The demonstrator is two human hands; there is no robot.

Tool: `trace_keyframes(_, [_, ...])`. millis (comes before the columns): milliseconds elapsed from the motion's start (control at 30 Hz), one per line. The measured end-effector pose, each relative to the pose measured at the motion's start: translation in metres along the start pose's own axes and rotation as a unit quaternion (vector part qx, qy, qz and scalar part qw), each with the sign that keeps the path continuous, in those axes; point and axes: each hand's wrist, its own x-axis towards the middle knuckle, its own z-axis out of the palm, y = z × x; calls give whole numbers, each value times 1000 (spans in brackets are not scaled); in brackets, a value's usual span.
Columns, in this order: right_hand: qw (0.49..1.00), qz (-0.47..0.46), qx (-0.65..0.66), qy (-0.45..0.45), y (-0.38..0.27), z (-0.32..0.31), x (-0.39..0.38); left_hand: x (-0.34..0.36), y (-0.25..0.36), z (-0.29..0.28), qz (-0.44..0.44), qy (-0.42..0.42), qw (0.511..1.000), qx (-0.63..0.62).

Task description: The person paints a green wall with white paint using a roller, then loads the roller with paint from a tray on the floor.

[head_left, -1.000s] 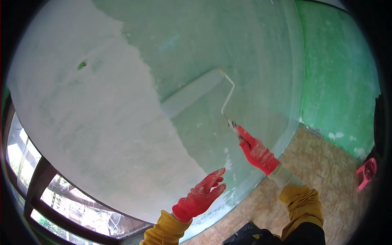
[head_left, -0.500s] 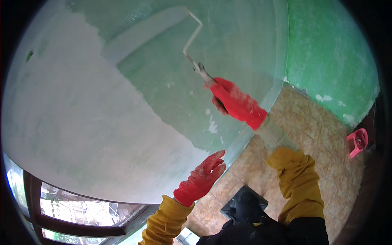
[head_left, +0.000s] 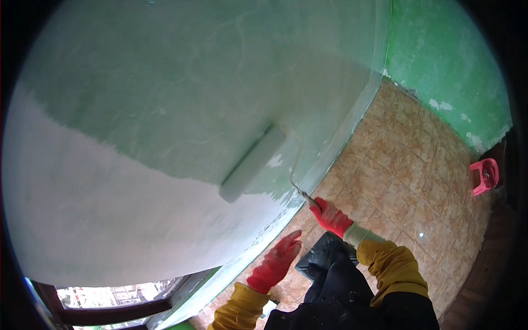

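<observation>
My right hand (head_left: 331,215), in a red-coated glove, is wrapped round the handle of a paint roller (head_left: 254,164). Its long, pale roller sleeve lies against the wall (head_left: 192,104), low down and slanting, slightly blurred by motion. The thin bent frame runs from the sleeve's upper end down to the handle. Pale white paint covers the left and lower part of the wall; thin green shows through above and to the right. My left hand (head_left: 276,260), gloved in red too, holds nothing. Its fingers stretch toward the base of the wall, apart from the roller.
A bright green wall (head_left: 445,66) with chipped patches meets this wall at the right. Brown tiles (head_left: 401,176) cover the floor. A pink plastic stool (head_left: 485,176) stands at the far right, and a black object (head_left: 316,256) lies by my legs. A dark-framed window (head_left: 115,314) sits lower left.
My right hand has brought the roller down the wall, from high up to near its base. My view has shifted, and the left hand stays low with its fingers out.
</observation>
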Motion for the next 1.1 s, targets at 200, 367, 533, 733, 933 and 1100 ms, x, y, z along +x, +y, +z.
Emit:
trace_keyframes(200, [998,67,-5,-18,97,36,-21,30,-29,31,-98,-32,985,-135])
trace_keyframes(367, [998,52,28,-32,63,24,-4,47,-45,42,-126,-30,978,-161])
trace_keyframes(533, [994,-45,98,-7,17,10,31,70,-67,48,4,-53,997,-47])
trace_keyframes(733, [992,-63,110,0,35,24,56,97,-97,66,-120,-43,983,-132])
trace_keyframes(933, [1000,-11,23,-6,175,69,22,126,-185,88,-164,-56,963,-206])
trace_keyframes(1100, [999,-35,23,-5,241,96,15,149,-255,107,-162,-20,963,-217])
